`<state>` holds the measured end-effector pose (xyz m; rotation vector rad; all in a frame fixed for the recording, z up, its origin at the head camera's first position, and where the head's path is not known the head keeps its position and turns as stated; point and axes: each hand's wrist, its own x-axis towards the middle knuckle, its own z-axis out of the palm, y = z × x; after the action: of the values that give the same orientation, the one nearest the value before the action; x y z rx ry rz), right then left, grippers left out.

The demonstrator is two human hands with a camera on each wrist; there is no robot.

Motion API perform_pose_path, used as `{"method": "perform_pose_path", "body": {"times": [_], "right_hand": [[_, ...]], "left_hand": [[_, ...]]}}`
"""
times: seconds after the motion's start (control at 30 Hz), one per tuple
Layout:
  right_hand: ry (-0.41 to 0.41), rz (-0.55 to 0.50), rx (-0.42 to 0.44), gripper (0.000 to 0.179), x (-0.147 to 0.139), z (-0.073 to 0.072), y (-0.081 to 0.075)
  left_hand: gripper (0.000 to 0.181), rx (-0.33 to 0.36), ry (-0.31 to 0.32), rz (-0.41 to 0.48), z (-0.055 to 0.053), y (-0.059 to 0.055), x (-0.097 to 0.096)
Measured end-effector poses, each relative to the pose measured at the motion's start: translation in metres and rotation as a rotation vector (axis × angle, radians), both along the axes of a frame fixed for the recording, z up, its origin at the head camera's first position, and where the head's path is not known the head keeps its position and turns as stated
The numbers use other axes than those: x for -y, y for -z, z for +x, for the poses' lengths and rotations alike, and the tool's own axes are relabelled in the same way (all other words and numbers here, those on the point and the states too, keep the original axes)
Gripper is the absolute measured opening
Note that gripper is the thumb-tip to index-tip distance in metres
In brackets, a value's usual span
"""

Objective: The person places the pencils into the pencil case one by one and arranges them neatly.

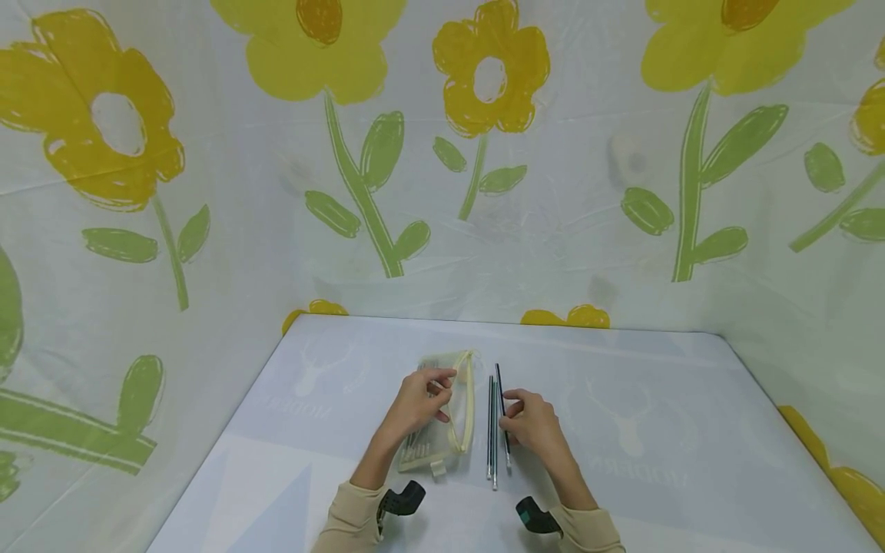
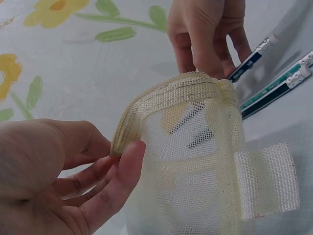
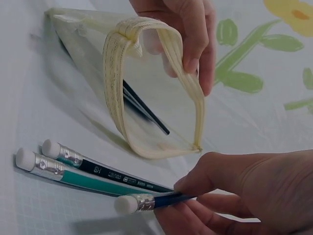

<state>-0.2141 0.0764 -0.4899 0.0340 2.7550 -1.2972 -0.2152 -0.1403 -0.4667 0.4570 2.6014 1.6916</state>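
Note:
My left hand (image 1: 419, 399) pinches the zipper edge of a cream mesh pencil pouch (image 2: 190, 171), holding its mouth wide apart. Inside the pouch, dark pencils (image 3: 139, 103) show through the opening in the right wrist view. In my right hand (image 1: 534, 422) is a dark blue pencil (image 3: 168, 199) with a white eraser end, gripped between thumb and fingers. Beside it on the table lie two more pencils, a green pencil (image 3: 93, 181) and a black pencil (image 3: 117, 172) marked HB, both with white erasers.
The table (image 1: 643, 430) is covered with a pale cloth bearing faint deer prints. Behind it hangs a white curtain (image 1: 553, 246) with yellow flowers. A fabric tab (image 2: 268, 181) sticks out from the pouch's end. Each wrist wears a black camera mount (image 1: 404, 499).

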Motion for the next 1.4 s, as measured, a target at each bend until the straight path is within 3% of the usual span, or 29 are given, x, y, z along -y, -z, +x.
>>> {"method": "perform_pose_path", "body": {"times": [0.47,0.83,1.4], "right_hand": [[-0.022,-0.123,-0.005,0.048,0.007,0.002,-0.004],[-0.065,-0.122,-0.007,0.046,0.018,0.002,-0.007],[-0.135,-0.144,-0.028,0.041,0.029,-0.004,-0.011]], "left_hand": [[0.036,0.010,-0.005,0.004,0.000,0.001,-0.001],[0.036,0.028,-0.019,0.044,0.000,0.000,-0.002],[0.035,0.023,-0.004,0.029,-0.001,0.002,-0.001]]}}
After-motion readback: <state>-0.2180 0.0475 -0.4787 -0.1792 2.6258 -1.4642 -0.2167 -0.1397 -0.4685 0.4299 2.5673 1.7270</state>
